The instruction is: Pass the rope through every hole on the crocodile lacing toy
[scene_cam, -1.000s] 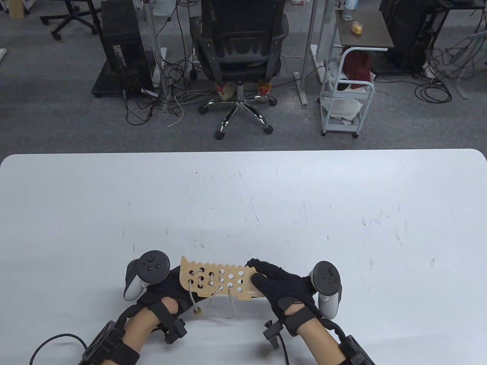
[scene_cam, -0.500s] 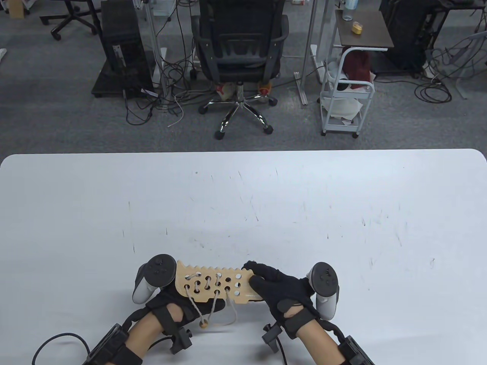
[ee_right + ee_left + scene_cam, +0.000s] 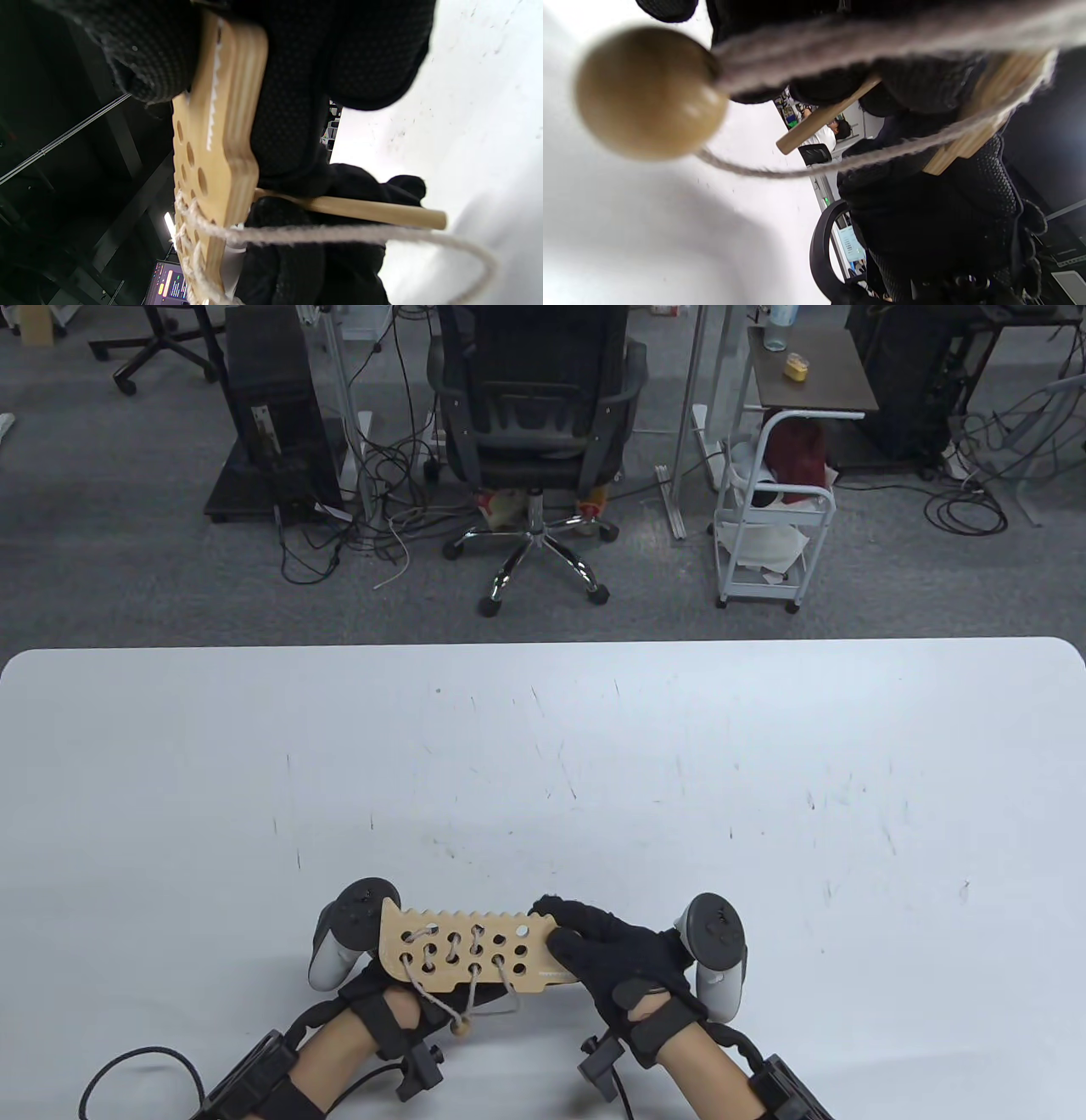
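Observation:
The wooden crocodile board (image 3: 475, 954) is held above the table near its front edge. My right hand (image 3: 594, 954) grips its right end, thumb on top and fingers (image 3: 292, 106) underneath. My left hand (image 3: 377, 980) reaches under the left end, mostly hidden by the board. Its fingers (image 3: 835, 84) pinch the wooden needle (image 3: 360, 210) below the board. The rope (image 3: 428, 993) runs through the left holes and hangs down, ending in a wooden bead (image 3: 461, 1027). The rightmost holes (image 3: 519, 948) have no rope in them.
The white table (image 3: 594, 780) stretches far beyond the hands. Off the far edge stand an office chair (image 3: 534, 407), a computer tower (image 3: 271, 407), a white trolley (image 3: 772, 526) and loose floor cables.
The board has shifted slightly left and nearer. My left hand has slid further right under it. The hanging rope loop has shortened, and the bead has swung right and lower.

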Action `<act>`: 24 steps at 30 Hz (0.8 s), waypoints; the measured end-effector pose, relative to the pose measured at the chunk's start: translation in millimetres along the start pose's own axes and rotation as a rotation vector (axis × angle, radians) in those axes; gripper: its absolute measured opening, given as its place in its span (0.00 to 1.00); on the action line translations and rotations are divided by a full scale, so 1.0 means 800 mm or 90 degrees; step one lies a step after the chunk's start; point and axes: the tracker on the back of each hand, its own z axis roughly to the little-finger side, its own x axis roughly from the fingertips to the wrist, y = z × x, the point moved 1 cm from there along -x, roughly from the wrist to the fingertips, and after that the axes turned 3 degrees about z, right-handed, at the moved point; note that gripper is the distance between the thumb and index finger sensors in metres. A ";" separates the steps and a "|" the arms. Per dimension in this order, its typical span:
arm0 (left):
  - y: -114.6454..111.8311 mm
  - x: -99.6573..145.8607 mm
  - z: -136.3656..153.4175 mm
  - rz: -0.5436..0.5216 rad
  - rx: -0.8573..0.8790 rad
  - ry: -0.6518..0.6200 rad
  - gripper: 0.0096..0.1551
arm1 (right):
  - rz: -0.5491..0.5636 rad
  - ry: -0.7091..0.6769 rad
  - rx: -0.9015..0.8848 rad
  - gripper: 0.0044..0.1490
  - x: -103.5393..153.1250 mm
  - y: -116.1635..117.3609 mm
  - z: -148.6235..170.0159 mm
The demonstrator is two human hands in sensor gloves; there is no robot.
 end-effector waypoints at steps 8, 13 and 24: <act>0.024 0.008 0.003 -0.071 -0.006 0.002 0.25 | 0.031 0.005 -0.001 0.30 0.000 -0.009 0.001; 0.039 0.015 0.006 -0.109 0.001 0.005 0.25 | 0.043 0.009 -0.002 0.30 -0.001 -0.015 0.003; 0.067 0.029 0.011 -0.189 0.018 0.008 0.25 | 0.071 0.014 -0.008 0.30 -0.003 -0.027 0.005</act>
